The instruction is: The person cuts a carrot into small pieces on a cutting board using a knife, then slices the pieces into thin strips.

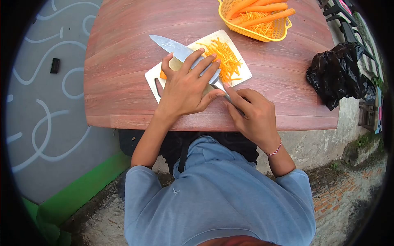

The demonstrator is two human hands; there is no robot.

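Note:
My right hand (255,116) is closed around the handle of a large kitchen knife (174,48), whose blade points to the upper left across a white cutting board (242,67). Over the blade lies my left hand (186,84), fingers spread and resting on the flat of the metal. Thin carrot strips (225,57) form a pile on the board, just beyond the blade. A piece of carrot (163,75) shows beside my left hand, near the board's handle slot; the rest of it is hidden.
A yellow plastic basket (266,37) with several peeled carrots (269,17) and more strips stands at the far side of the reddish wooden table (127,69). A black plastic bag (338,74) sits at the table's right edge. Chairs (347,24) stand beyond it.

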